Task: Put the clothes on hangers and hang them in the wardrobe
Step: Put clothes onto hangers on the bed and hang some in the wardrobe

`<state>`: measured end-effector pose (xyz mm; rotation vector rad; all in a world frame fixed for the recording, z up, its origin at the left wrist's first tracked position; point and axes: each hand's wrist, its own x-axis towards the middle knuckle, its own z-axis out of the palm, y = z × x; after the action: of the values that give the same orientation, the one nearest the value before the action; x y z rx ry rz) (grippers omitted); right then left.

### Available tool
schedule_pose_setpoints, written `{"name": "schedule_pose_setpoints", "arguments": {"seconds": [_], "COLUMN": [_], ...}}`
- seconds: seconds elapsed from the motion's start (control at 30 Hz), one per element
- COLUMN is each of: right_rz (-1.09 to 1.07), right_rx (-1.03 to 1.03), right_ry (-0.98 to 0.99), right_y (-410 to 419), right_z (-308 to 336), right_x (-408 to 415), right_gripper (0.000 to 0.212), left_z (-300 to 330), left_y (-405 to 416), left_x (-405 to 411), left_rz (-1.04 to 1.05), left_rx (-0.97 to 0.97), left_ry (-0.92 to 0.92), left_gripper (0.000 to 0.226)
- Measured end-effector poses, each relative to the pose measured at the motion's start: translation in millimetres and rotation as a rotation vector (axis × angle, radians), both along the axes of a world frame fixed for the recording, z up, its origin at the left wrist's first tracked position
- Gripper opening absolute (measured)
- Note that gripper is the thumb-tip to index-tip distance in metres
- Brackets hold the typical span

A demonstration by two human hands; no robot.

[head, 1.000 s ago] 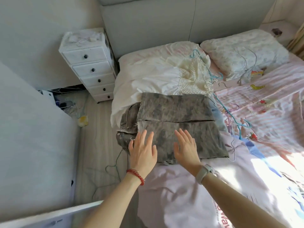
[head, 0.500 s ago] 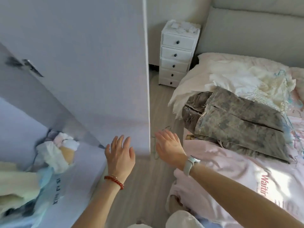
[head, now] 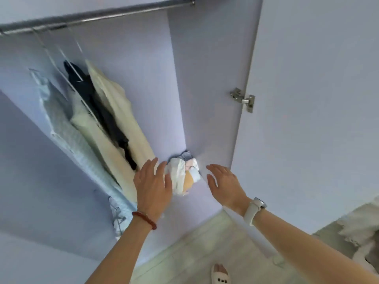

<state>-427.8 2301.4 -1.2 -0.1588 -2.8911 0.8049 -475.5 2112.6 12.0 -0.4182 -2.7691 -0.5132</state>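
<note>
Both hands reach empty toward the open wardrobe

The left hand [head: 152, 185] and right hand [head: 224, 184] are spread wide, fingers straight, holding nothing, either side of a bundle of crumpled cloth [head: 184, 175] at the wardrobe [head: 205, 78] floor; left of them, pale and dark clothes [head: 106, 119] hang from the rail [head: 98, 16], and the open door [head: 307, 99] stands to the right
</note>
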Motion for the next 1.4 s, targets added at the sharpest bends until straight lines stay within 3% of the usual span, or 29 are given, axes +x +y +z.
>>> {"name": "schedule_pose_setpoints", "arguments": {"seconds": [0.17,0.37,0.47,0.53,0.63,0.77,0.9,1.0,1.1,1.27,1.4], "right_rz": [0.143,0.342,0.432,0.511,0.607,0.669,0.492,0.417,0.363,0.324,0.354], "right_rx": [-0.236,-0.534,-0.565,-0.601,-0.592,-0.340,-0.012,0.120,0.061,-0.218,-0.360], "right_ry": [0.035,0.159,0.254,0.273,0.129,0.087,0.122,0.225,0.333,0.424,0.498], "right_y": [-51.7,-106.0,-128.8,-144.0,-163.4,-170.4,-150.6,-139.2,-127.2,-103.5,-69.8], "right_z": [29.1,103.3,145.5,167.6,187.3,193.6,193.0,187.3,178.0,175.4,130.2], "right_x": [-85.6,-197.3,-246.1,-272.4,-304.4,-334.3,-359.3,-371.2,-372.1,-353.2,-311.3], "right_gripper": [0.034,0.033,0.033,0.033,0.050,0.064,0.035,0.030,0.032,0.034,0.030], "left_z": [39.5,96.6,116.0,117.3,98.8,81.6,79.4,73.6,67.1,72.2,84.0], "left_y": [-46.4,-68.2,-68.4,-68.8,-78.0,-91.6,-98.0,-99.1,-97.3,-87.7,-63.3], "left_x": [-34.9,-90.6,-118.9,-133.1,-149.7,-152.2,-154.0,-154.9,-155.2,-153.6,-149.3], "left_rz": [0.114,0.206,0.275,0.314,0.362,0.342,0.357,0.381,0.406,0.468,0.446], "left_rx": [0.070,0.041,-0.075,-0.188,-0.266,-0.251,-0.246,-0.209,-0.154,-0.143,-0.085], "left_ry": [0.253,0.535,0.485,0.342,0.097,0.026,0.069,0.060,0.047,0.022,0.168], "left_gripper": [0.027,0.038,0.044,0.044,0.048,0.051,0.051,0.051,0.051,0.051,0.044]}}
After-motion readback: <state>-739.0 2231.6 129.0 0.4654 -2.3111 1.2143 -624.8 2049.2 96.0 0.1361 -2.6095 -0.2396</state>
